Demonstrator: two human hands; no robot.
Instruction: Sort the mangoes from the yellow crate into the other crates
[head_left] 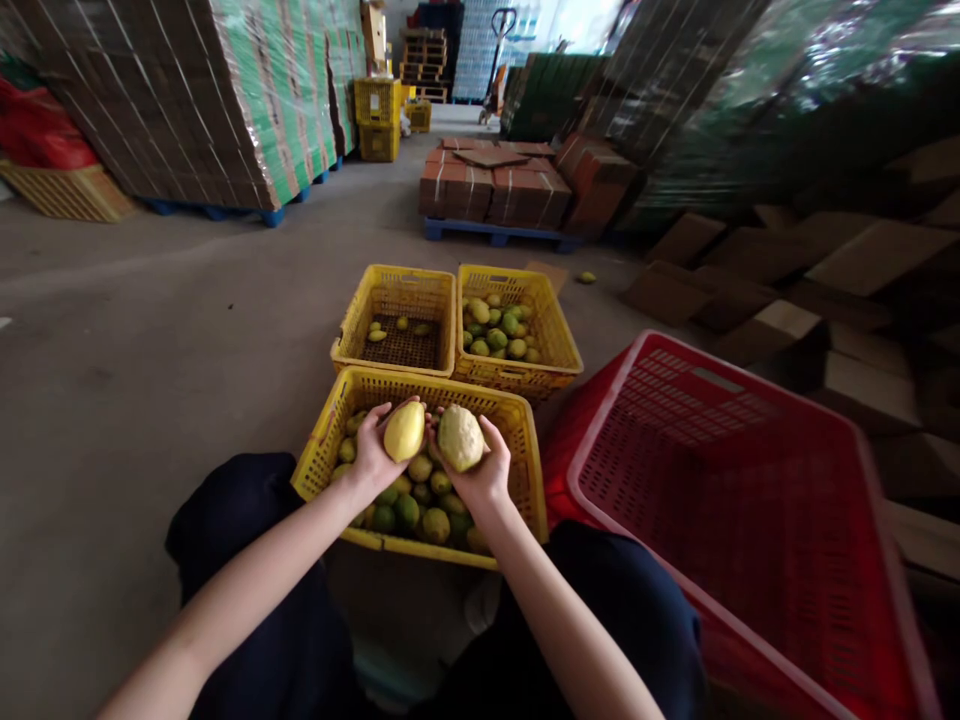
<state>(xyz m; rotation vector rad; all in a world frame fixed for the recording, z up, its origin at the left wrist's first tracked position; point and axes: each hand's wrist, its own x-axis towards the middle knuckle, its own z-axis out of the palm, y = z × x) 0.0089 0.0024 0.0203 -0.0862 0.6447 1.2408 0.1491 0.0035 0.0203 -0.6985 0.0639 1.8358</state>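
Note:
Over a yellow plastic crate (330, 420) of lemons, my left hand (373, 446) holds a smooth yellow lemon (405, 432) in its curled fingers. Beside it, my right hand (487, 468) cups a pale, bumpy lemon (460, 438), larger and rounder than the first. Both fruits sit face up, close together but apart. Below the hands, green and yellow lemons (409, 512) fill the bottom of the crate; some are hidden by my hands and wrists.
Behind stand two more yellow crates: the left one (342, 345) with a few lemons, the right one (566, 335) with several. A large red crate (611, 500) is at my right. Flattened cardboard boxes (862, 350) lie beyond it, and a loaded blue pallet (495, 233) stands ahead.

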